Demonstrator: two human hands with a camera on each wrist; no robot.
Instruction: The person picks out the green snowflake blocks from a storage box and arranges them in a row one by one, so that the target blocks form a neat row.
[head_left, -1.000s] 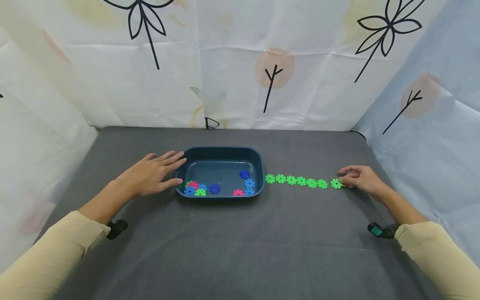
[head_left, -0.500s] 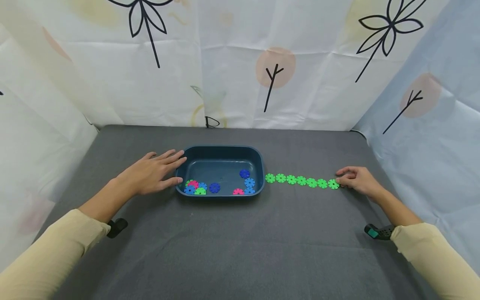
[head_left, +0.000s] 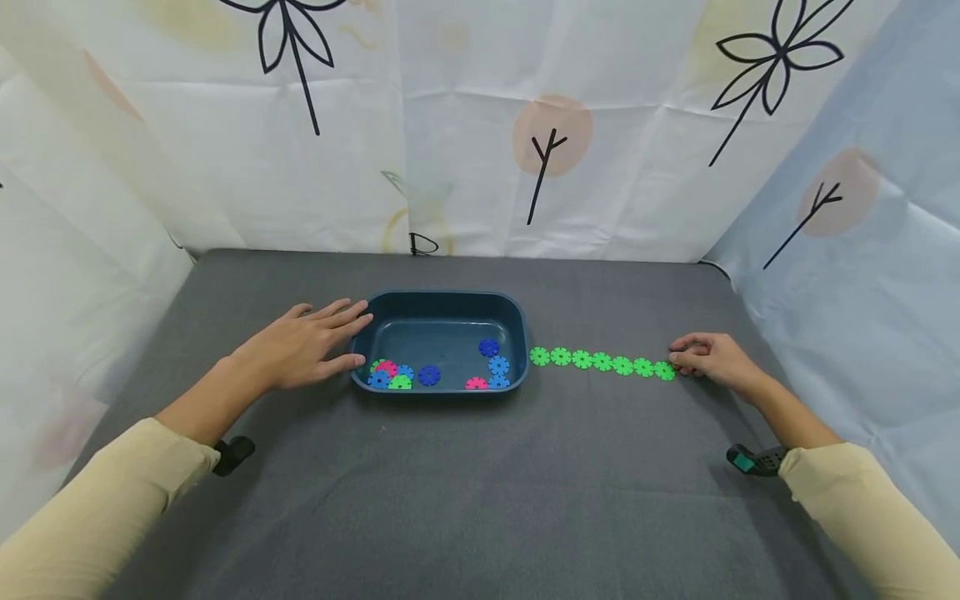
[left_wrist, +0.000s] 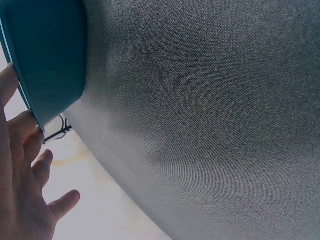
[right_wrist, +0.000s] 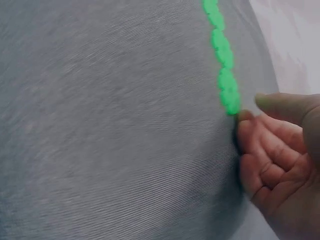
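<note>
My left hand (head_left: 303, 346) rests with its fingers spread on the left rim of a dark blue plastic tray (head_left: 442, 304). In the left wrist view, the fingertips (left_wrist: 22, 122) lie along the tray's edge. To the right of the tray runs a row of green notched plastic discs (head_left: 602, 362), lying side by side on the grey cloth. At the row's right end, my right hand (head_left: 712, 362) touches the last green disc (head_left: 663, 371) with a fingertip. The right wrist view shows the thumb (right_wrist: 280, 105) apart from that disc, the other fingers loosely bent.
Inside the tray lie blue, pink and green discs, among them a dark blue disc (head_left: 429, 376) and a pink disc (head_left: 476, 383). Grey cloth (head_left: 480, 500) covers the table. Printed white fabric (head_left: 465, 125) hangs behind and along both sides.
The right hand has slid the last green disc left, from a gap away up against the end of the row. The left hand and tray have stayed in place.
</note>
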